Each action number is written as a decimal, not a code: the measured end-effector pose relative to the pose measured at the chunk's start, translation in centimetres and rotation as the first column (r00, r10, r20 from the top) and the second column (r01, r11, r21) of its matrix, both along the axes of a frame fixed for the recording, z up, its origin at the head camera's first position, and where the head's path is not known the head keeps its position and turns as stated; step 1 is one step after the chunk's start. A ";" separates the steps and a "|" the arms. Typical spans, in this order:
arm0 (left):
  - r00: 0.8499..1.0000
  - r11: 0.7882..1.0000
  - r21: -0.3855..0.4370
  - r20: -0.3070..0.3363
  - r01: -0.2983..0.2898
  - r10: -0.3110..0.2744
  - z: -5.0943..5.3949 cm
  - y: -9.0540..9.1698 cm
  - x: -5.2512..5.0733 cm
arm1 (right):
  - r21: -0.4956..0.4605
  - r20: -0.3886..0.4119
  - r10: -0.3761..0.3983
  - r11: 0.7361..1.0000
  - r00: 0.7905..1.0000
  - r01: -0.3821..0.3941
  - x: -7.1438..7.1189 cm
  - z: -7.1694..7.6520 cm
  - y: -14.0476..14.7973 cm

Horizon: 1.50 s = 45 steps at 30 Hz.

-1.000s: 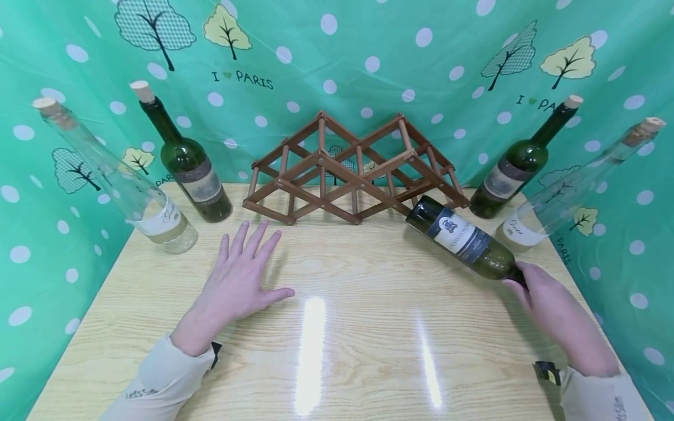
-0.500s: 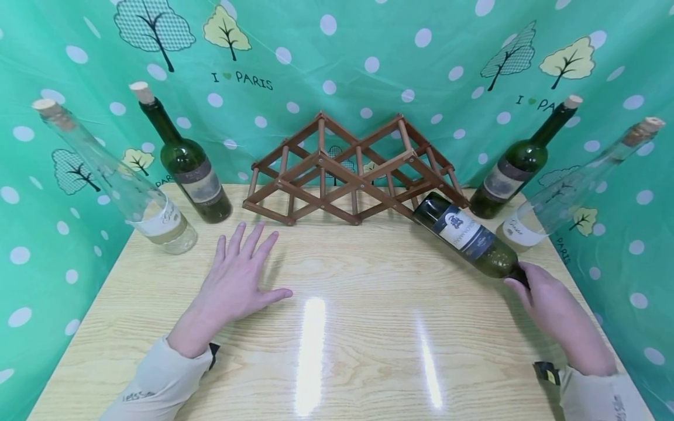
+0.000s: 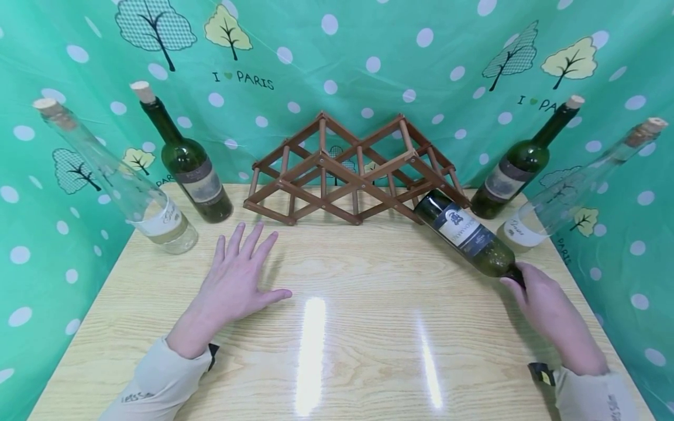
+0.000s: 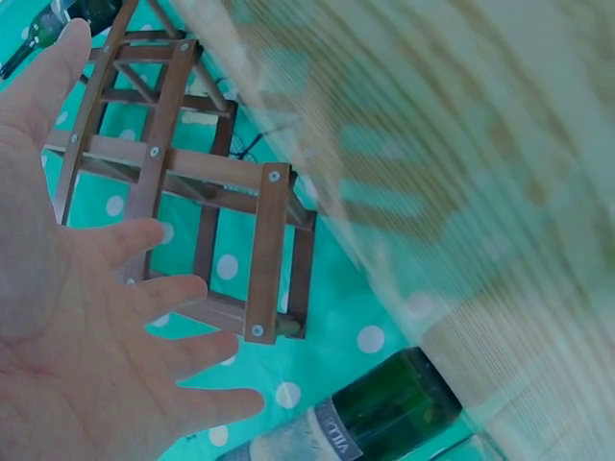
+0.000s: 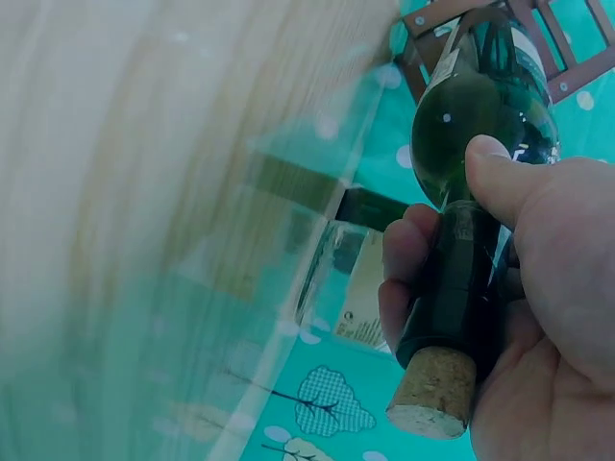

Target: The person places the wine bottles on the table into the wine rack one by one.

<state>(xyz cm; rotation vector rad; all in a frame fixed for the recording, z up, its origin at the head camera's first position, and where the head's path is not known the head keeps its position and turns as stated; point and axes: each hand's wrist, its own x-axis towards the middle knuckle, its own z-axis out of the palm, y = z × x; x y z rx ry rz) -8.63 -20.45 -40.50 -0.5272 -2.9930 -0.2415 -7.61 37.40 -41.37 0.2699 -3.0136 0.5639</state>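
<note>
My right hand (image 3: 547, 307) grips the neck of a dark green wine bottle (image 3: 466, 237) with a blue and white label. The bottle slants with its base at the lower right opening of a brown wooden wine rack (image 3: 362, 186); whether the base is inside cannot be told. In the right wrist view, thumb and fingers wrap the neck, and a cork (image 5: 432, 389) sticks out at the near end. My left hand (image 3: 237, 280) is spread, palm down, in front of the rack's left part, holding nothing. In the left wrist view its fingers are apart.
Upright at the left stand a clear corked bottle (image 3: 152, 216) and a green corked bottle (image 3: 197, 175). Another green bottle (image 3: 508, 169) and a clear bottle (image 3: 532, 222) stand at the right, close beside the held one. A green patterned cloth (image 3: 337, 58) surrounds the wooden table (image 3: 358, 327).
The held bottle's base has shifted slightly right and away, closer to the rack's lower right opening. My left hand has hardly moved, and the other bottles and the rack stay in place.
</note>
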 end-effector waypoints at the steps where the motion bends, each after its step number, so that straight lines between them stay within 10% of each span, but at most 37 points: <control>1: 1.000 1.000 0.000 0.002 0.000 0.000 0.0 0.0 0.0 | -0.002 0.014 -0.008 1.000 1.000 0.008 0.0 0.0 -0.2; 24: 1.000 1.000 0.000 0.014 0.006 -0.006 0.2 0.1 0.3 | -0.082 0.260 -0.103 0.988 0.960 0.128 0.5 1.6 -4.7; 45: 1.000 1.000 -0.007 0.006 0.017 -0.017 0.0 0.0 0.3 | -0.249 0.377 -0.035 0.959 0.926 0.137 0.0 3.2 -8.4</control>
